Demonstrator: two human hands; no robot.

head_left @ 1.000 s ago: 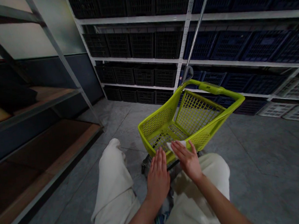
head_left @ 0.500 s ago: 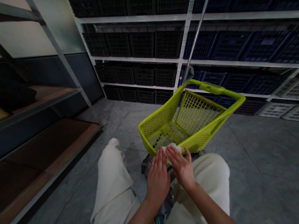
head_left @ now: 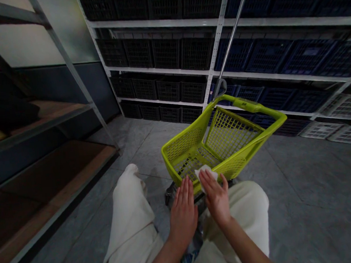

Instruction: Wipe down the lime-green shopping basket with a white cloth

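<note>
Far to the left of the left hand (head_left: 184, 217), a metal shelf with wooden boards (head_left: 52, 172) is seen, and one cream trouser leg (head_left: 130, 214) is just beside that hand. The left hand is held open, with nothing in it. Just to its right, one white tissue (head_left: 203, 175) is pressed under the fingers (head_left: 214, 184) of the right hand (head_left: 218, 201). Those fingers are spread wide, and whether the tissue is gripped cannot be told. The tissue seems to touch the near rim of one small green shopping cart (head_left: 247, 104), and the right hand is the nearer hand to it. The cart is ahead of both hands, and its long side runs away from them. Past the hands, black crates (head_left: 164, 50) are lined up four to a row, and blue crates (head_left: 311, 54) are seen further to the right.
</note>
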